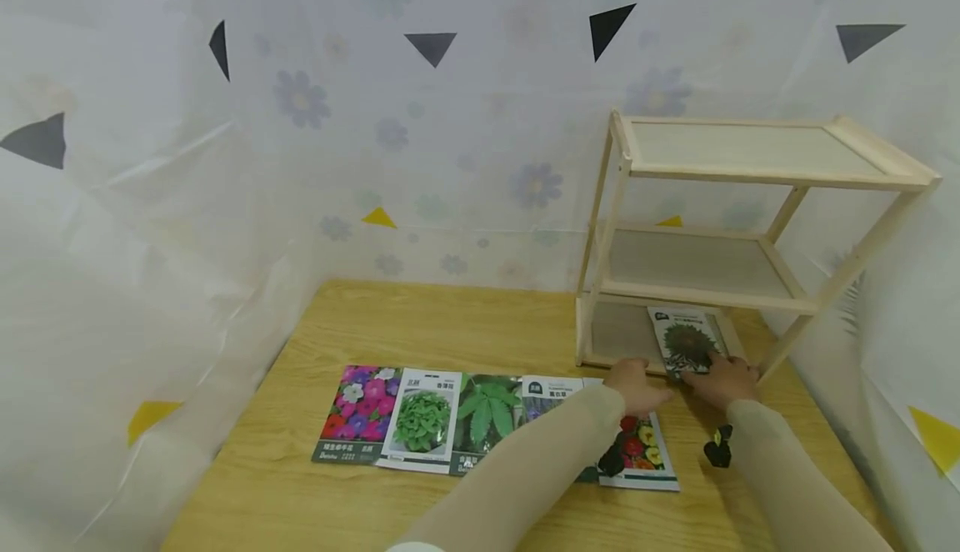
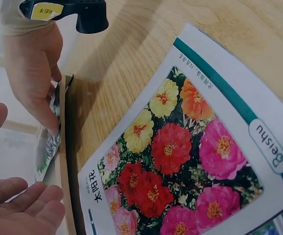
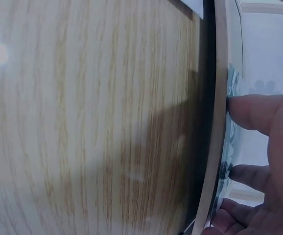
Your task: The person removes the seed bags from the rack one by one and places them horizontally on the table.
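Observation:
A seed packet [image 1: 687, 342] with a dark spiky plant picture lies on the bottom shelf of the small wooden rack, at its right side. My right hand [image 1: 723, 381] reaches over the packet's front end, its spread fingertips touching the top. In the right wrist view, the thumb [image 3: 251, 111] and fingertips rest on the crinkled packet [image 3: 231, 132] behind the shelf edge. My left hand [image 1: 636, 385] is in front of the rack, left of that packet, fingers extended and holding nothing. Beneath the left wrist is a packet of red, yellow and pink flowers [image 2: 171, 147].
A row of seed packets lies on the wooden table [image 1: 450, 318], including a petunia packet [image 1: 363, 406], a green herb packet [image 1: 422, 423] and a leafy one [image 1: 486, 414]. The three-level rack [image 1: 705, 292] stands at the back right, against patterned sheeting.

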Demonstrator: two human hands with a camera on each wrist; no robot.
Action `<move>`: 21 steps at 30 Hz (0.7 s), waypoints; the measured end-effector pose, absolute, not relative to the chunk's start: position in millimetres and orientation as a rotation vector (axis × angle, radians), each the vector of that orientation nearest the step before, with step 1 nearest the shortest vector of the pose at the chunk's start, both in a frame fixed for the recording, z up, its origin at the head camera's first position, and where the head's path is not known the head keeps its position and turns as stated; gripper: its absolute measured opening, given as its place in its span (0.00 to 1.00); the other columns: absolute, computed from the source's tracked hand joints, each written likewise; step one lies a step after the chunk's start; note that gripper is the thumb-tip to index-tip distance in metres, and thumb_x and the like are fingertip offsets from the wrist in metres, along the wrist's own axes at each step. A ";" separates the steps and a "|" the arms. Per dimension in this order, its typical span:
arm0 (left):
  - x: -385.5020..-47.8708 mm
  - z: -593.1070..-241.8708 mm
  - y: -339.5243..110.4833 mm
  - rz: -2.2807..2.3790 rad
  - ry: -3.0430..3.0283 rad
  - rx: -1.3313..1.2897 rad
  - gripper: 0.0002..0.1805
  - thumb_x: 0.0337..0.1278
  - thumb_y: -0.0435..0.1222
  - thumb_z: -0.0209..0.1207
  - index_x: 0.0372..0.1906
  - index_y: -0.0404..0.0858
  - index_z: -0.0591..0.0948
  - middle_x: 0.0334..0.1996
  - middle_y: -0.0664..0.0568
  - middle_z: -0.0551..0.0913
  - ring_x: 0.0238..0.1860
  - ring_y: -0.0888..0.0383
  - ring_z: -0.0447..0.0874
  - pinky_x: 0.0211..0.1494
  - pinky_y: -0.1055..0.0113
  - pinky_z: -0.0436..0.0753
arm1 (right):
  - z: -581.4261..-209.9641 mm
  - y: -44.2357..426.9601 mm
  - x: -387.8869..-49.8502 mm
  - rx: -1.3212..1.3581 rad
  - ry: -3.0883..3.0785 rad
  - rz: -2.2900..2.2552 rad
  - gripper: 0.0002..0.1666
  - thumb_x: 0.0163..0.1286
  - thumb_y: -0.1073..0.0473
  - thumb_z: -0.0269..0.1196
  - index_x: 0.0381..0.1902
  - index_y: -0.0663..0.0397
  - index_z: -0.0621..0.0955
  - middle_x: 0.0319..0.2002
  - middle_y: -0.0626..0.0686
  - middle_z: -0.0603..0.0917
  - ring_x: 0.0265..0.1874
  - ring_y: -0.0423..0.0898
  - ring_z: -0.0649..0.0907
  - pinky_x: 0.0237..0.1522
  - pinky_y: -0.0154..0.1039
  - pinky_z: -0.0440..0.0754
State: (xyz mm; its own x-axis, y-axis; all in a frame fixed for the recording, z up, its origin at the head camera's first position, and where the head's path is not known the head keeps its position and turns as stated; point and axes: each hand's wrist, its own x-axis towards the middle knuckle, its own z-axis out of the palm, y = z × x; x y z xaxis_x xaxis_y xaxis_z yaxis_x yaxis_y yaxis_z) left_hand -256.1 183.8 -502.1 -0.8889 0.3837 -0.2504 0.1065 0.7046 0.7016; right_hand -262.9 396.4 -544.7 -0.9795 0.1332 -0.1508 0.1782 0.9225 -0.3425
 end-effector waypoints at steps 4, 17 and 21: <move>-258.2 -504.4 184.8 1.097 2.480 0.280 0.33 0.55 0.53 0.63 0.66 0.48 0.72 0.59 0.57 0.76 0.45 0.61 0.82 0.56 0.68 0.76 | -543.2 396.5 -260.6 0.206 2.964 -0.524 0.57 0.66 0.32 0.52 0.66 0.81 0.58 0.59 0.85 0.59 0.57 0.80 0.56 0.55 0.76 0.53; -262.8 -507.2 184.7 1.146 2.461 0.192 0.32 0.55 0.53 0.61 0.63 0.44 0.75 0.58 0.55 0.77 0.59 0.58 0.73 0.59 0.66 0.75 | -537.9 386.5 -253.8 0.162 3.010 -0.535 0.53 0.64 0.35 0.58 0.63 0.81 0.63 0.57 0.82 0.65 0.56 0.79 0.61 0.54 0.73 0.54; -263.6 -510.7 184.9 1.196 2.424 0.166 0.32 0.54 0.51 0.63 0.63 0.42 0.76 0.58 0.53 0.78 0.58 0.57 0.74 0.58 0.65 0.76 | -537.4 384.1 -253.4 0.183 2.997 -0.551 0.54 0.63 0.33 0.59 0.62 0.80 0.64 0.57 0.83 0.65 0.55 0.79 0.61 0.54 0.73 0.56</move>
